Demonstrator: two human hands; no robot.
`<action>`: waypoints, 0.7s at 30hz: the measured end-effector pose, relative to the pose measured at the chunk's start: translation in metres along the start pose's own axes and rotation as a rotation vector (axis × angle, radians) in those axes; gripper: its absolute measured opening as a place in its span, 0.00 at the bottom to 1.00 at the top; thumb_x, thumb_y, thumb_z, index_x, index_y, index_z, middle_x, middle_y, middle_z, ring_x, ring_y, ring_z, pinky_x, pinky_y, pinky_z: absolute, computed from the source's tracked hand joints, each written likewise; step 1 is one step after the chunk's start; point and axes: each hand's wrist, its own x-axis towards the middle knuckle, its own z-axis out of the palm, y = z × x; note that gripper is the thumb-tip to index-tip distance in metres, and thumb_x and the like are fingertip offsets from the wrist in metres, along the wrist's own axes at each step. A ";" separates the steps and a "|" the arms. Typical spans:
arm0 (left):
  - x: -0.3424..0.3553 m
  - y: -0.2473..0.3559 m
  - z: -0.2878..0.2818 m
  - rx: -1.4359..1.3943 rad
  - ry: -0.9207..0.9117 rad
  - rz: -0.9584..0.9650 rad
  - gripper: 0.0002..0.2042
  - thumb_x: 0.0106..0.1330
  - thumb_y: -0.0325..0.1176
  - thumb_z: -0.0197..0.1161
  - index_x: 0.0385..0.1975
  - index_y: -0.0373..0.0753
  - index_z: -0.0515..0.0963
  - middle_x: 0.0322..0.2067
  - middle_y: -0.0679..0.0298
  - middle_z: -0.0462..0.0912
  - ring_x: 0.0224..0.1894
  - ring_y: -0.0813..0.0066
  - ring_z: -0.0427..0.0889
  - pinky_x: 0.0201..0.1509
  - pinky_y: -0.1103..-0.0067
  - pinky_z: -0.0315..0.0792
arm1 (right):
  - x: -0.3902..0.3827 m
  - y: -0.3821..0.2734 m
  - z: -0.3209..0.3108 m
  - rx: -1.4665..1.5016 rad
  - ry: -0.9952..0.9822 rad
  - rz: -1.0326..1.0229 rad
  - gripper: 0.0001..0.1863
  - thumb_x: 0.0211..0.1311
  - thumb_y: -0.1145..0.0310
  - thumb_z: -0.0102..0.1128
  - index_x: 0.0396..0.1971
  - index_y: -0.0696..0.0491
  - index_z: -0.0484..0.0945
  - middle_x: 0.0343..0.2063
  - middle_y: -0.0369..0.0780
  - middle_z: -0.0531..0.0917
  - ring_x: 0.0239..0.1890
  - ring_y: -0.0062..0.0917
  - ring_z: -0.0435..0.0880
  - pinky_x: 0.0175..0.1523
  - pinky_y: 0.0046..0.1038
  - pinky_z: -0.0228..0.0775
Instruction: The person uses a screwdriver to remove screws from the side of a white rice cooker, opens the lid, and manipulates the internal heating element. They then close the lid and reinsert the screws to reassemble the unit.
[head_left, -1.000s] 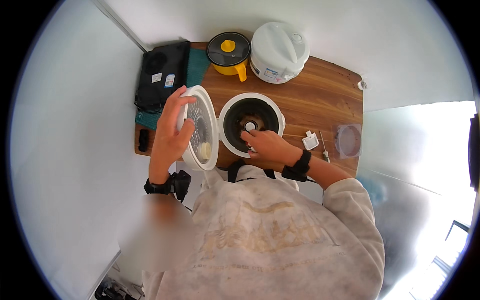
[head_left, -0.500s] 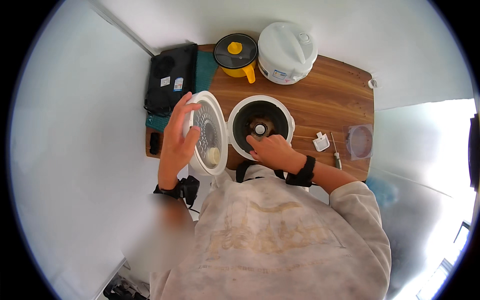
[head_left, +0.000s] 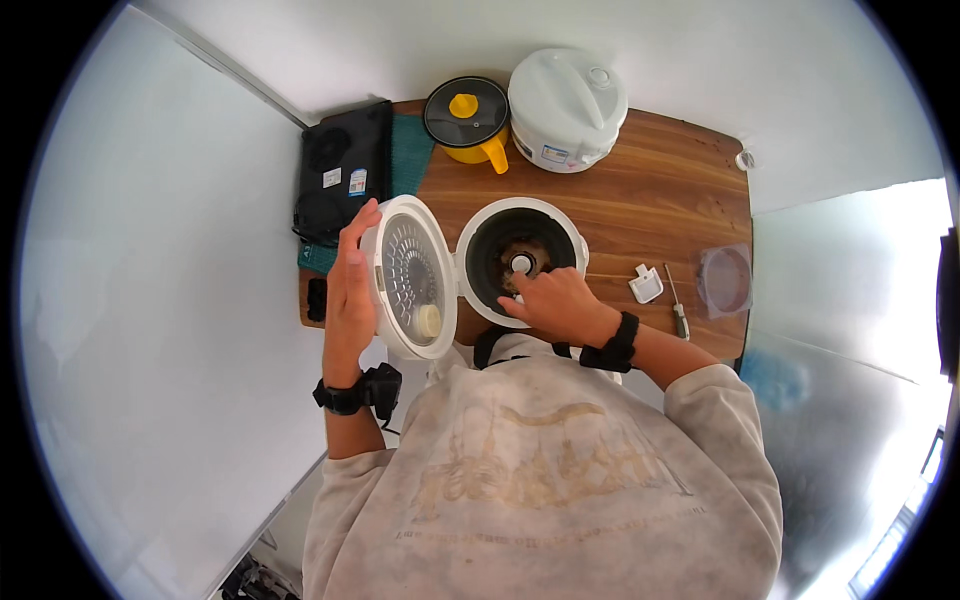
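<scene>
The open rice cooker (head_left: 520, 262) sat at the centre of the frame, near the front edge of the wooden bench (head_left: 660, 190), its dark well showing a pale round part (head_left: 521, 263) in the middle. A second earlier the right hand (head_left: 556, 300) lay over that well and covered most of it; now it had drawn back to the lower rim, fingertips curled at the edge just below the pale part, and that part was in plain sight. Whether those fingers pinched anything I could not tell. The left hand (head_left: 352, 285) had stayed flat against the outside of the swung-open lid (head_left: 410, 277), fingers spread, propping it rather than gripping it. So the lid remained held open while the well was cleared for a look inside. Further out: a small white piece (head_left: 646, 284) and a screwdriver (head_left: 677, 308) at centre right, a clear round lid (head_left: 727, 279) beyond them, a yellow jug (head_left: 468, 120) and a second white cooker (head_left: 567, 108) at upper centre, a black hotplate (head_left: 342, 170) at upper left.
</scene>
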 end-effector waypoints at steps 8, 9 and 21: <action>0.001 0.002 -0.002 0.056 -0.025 0.020 0.30 0.81 0.57 0.35 0.62 0.38 0.73 0.70 0.50 0.67 0.69 0.57 0.71 0.71 0.69 0.64 | -0.004 0.013 0.018 0.051 0.345 -0.327 0.18 0.58 0.60 0.67 0.42 0.54 0.74 0.26 0.46 0.84 0.30 0.39 0.86 0.34 0.38 0.75; 0.001 0.002 -0.002 0.045 -0.026 0.027 0.30 0.81 0.57 0.35 0.62 0.38 0.73 0.70 0.50 0.67 0.69 0.58 0.71 0.71 0.69 0.64 | -0.005 0.015 0.021 0.057 0.395 -0.374 0.19 0.57 0.60 0.68 0.43 0.54 0.74 0.26 0.46 0.84 0.31 0.38 0.86 0.33 0.38 0.75; 0.001 0.001 -0.002 0.056 -0.018 0.022 0.27 0.82 0.53 0.37 0.61 0.38 0.73 0.69 0.51 0.68 0.69 0.57 0.71 0.70 0.69 0.65 | -0.008 0.001 0.032 -0.121 0.374 -0.225 0.16 0.65 0.57 0.63 0.44 0.51 0.73 0.30 0.41 0.83 0.30 0.35 0.85 0.30 0.32 0.74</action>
